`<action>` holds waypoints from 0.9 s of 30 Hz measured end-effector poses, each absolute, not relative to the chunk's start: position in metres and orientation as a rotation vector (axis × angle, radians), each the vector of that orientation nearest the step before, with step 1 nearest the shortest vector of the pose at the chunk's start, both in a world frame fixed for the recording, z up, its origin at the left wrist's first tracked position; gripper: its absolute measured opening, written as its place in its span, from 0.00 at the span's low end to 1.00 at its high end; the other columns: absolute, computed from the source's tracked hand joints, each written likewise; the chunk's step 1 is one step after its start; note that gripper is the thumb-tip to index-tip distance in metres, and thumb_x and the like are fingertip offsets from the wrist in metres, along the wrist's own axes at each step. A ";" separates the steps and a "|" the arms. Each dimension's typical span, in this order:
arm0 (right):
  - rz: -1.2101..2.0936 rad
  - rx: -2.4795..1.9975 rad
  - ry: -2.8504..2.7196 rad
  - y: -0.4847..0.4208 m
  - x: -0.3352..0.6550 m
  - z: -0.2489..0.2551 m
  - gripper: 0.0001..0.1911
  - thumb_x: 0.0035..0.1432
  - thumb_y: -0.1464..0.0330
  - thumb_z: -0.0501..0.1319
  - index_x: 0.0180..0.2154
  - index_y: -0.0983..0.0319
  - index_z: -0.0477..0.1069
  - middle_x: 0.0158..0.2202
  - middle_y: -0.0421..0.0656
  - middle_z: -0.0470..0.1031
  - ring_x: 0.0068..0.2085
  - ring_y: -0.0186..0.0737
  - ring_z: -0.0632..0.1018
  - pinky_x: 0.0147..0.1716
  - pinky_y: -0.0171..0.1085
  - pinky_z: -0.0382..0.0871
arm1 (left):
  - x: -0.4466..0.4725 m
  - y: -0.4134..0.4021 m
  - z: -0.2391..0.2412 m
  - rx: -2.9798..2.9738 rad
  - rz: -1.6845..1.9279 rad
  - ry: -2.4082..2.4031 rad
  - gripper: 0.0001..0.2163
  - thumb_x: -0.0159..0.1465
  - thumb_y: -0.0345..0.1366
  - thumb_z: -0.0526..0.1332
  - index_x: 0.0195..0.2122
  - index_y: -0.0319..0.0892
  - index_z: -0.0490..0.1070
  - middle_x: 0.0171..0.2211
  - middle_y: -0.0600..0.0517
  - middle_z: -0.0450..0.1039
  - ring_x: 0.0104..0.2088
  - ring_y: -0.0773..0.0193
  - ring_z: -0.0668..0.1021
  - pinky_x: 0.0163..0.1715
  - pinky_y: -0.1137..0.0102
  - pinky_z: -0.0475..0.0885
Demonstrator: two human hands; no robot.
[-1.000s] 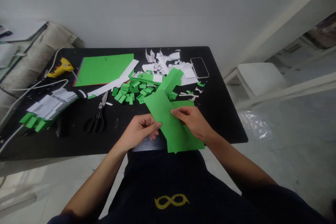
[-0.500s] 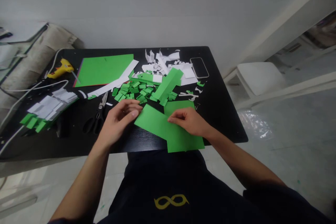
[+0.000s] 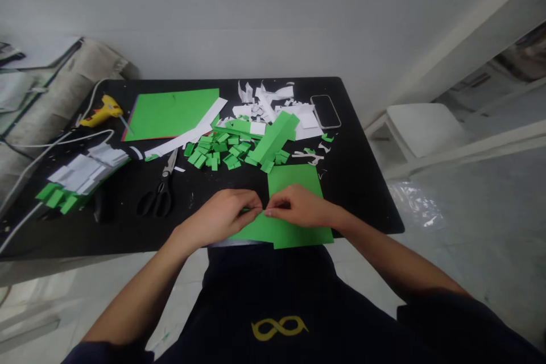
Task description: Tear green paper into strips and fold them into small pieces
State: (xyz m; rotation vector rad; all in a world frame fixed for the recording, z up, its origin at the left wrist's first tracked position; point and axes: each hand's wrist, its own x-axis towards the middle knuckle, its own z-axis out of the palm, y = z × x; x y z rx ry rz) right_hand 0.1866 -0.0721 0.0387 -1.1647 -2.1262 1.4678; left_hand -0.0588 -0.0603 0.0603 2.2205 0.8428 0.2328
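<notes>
At the table's front edge, both my hands hold a piece of green paper (image 3: 255, 230), thumbs and fingertips pinched close together at its far edge. My left hand (image 3: 224, 215) covers much of the paper's left part. My right hand (image 3: 301, 207) is closed on the same edge, resting above a larger green sheet (image 3: 296, 176) that lies flat beneath. Just beyond my hands sit a pile of small folded green paper pieces (image 3: 232, 153) and a long folded green strip (image 3: 275, 136).
Black-handled scissors (image 3: 160, 199) lie left of my hands. Farther left are a yellow glue gun (image 3: 102, 114) with its cable and a bundle of white and green folded paper (image 3: 83, 173). White scraps (image 3: 273, 96) and a phone (image 3: 326, 111) lie toward the back.
My left hand has moved right and nearer, from an open pose beside the paper to a pinch on it. The paper has turned and come closer to the table's front edge.
</notes>
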 end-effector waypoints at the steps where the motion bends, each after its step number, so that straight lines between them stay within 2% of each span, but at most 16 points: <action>1: 1.461 -1.174 -2.128 -0.073 0.190 0.039 0.12 0.68 0.64 0.66 0.35 0.61 0.85 0.26 0.39 0.79 0.27 0.34 0.71 0.29 0.36 0.60 | -0.062 -0.059 0.060 2.223 0.235 0.845 0.09 0.74 0.32 0.58 0.38 0.42 0.76 0.34 0.51 0.78 0.33 0.63 0.77 0.34 0.69 0.67; 5: 1.483 -1.258 -2.102 -0.073 0.218 0.040 0.12 0.66 0.62 0.67 0.33 0.61 0.84 0.27 0.41 0.82 0.27 0.36 0.75 0.29 0.36 0.65 | -0.079 -0.054 0.057 2.187 0.270 0.912 0.10 0.74 0.35 0.58 0.36 0.41 0.76 0.29 0.53 0.75 0.28 0.66 0.74 0.30 0.70 0.65; 8: 1.582 -1.347 -1.991 -0.070 0.241 0.042 0.11 0.63 0.63 0.67 0.31 0.60 0.84 0.29 0.43 0.85 0.30 0.40 0.81 0.33 0.39 0.72 | -0.087 -0.053 0.053 2.127 0.272 0.959 0.12 0.74 0.38 0.58 0.36 0.41 0.77 0.27 0.53 0.74 0.26 0.67 0.72 0.28 0.71 0.64; 12: 1.258 -1.509 -2.024 -0.067 0.246 0.048 0.08 0.61 0.65 0.67 0.30 0.59 0.82 0.29 0.44 0.84 0.30 0.43 0.81 0.33 0.41 0.72 | -0.085 -0.055 0.050 2.094 0.321 0.984 0.12 0.73 0.38 0.59 0.35 0.41 0.77 0.27 0.54 0.74 0.25 0.67 0.71 0.26 0.72 0.63; 15: 1.074 -1.412 -2.033 -0.067 0.224 0.050 0.06 0.63 0.65 0.67 0.35 0.59 0.81 0.34 0.45 0.84 0.33 0.43 0.81 0.35 0.42 0.72 | -0.077 -0.057 0.050 2.085 0.330 0.982 0.11 0.73 0.37 0.59 0.35 0.42 0.77 0.28 0.53 0.76 0.25 0.67 0.72 0.26 0.72 0.64; 18: 1.105 -1.194 -2.133 -0.069 0.193 0.046 0.03 0.63 0.68 0.67 0.39 0.59 0.79 0.39 0.46 0.84 0.39 0.44 0.81 0.40 0.42 0.73 | -0.068 -0.059 0.049 2.097 0.323 0.964 0.09 0.73 0.36 0.59 0.36 0.42 0.77 0.29 0.53 0.76 0.26 0.67 0.72 0.27 0.72 0.63; 22: 1.194 -1.104 -2.160 -0.071 0.168 0.039 0.05 0.62 0.74 0.64 0.33 0.60 0.75 0.33 0.43 0.81 0.35 0.40 0.79 0.38 0.39 0.70 | -0.062 -0.064 0.047 2.097 0.345 0.949 0.09 0.73 0.35 0.59 0.37 0.42 0.76 0.30 0.53 0.76 0.28 0.67 0.73 0.29 0.72 0.64; 27: 1.349 -1.145 -2.118 -0.069 0.180 0.040 0.04 0.62 0.72 0.64 0.34 0.59 0.76 0.34 0.42 0.82 0.34 0.40 0.79 0.36 0.39 0.70 | -0.067 -0.066 0.049 2.055 0.389 0.940 0.09 0.73 0.36 0.59 0.38 0.42 0.77 0.33 0.52 0.78 0.31 0.65 0.76 0.29 0.73 0.66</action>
